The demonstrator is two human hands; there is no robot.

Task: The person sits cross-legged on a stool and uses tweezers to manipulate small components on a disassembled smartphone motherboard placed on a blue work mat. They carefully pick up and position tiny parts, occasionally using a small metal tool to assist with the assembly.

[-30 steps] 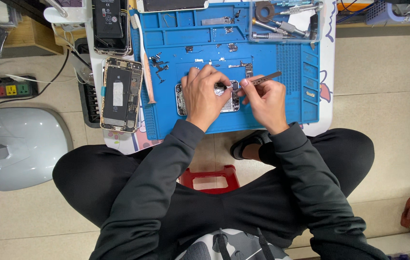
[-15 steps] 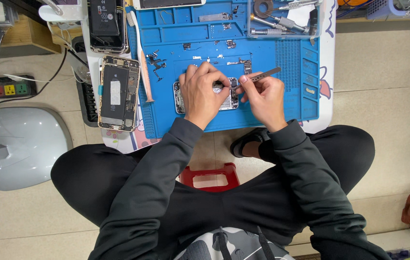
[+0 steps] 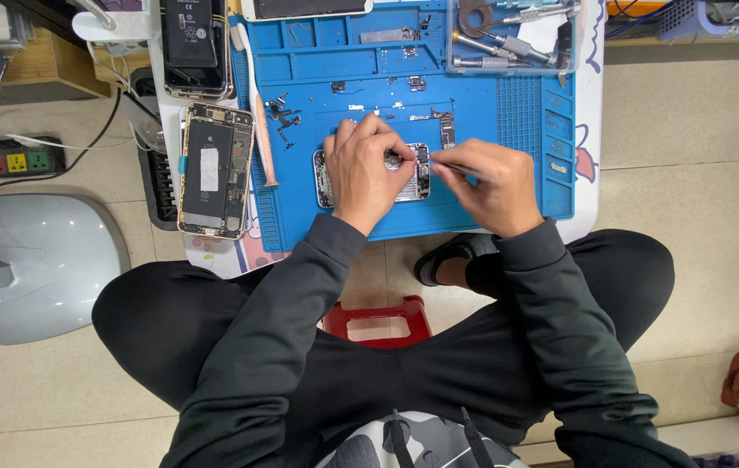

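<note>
The opened silver phone body, its back shell stripped and its insides showing, lies flat near the middle of the blue silicone repair mat, mostly covered by the person's hands. It looks well into being taken apart: small dark brackets and screws are scattered on the mat above and to the left of it, and a narrow metal strip part lies just beyond its upper right corner. What remains inside the shell I cannot tell, since the hands hide most of it.

The left hand rests directly on the phone body, fingers curled and pressing down on it to hold it steady. The right hand sits just beside the phone's right edge, fingers pinched closed around a thin metal tool whose tip reaches in over the shell; whether it is tweezers or a fine driver is too small to say.

Further left, off the mat's edge, a second opened phone with a black battery lies face up. At the mat's top right, a clear tray of screwdrivers stands well apart from both hands.
</note>
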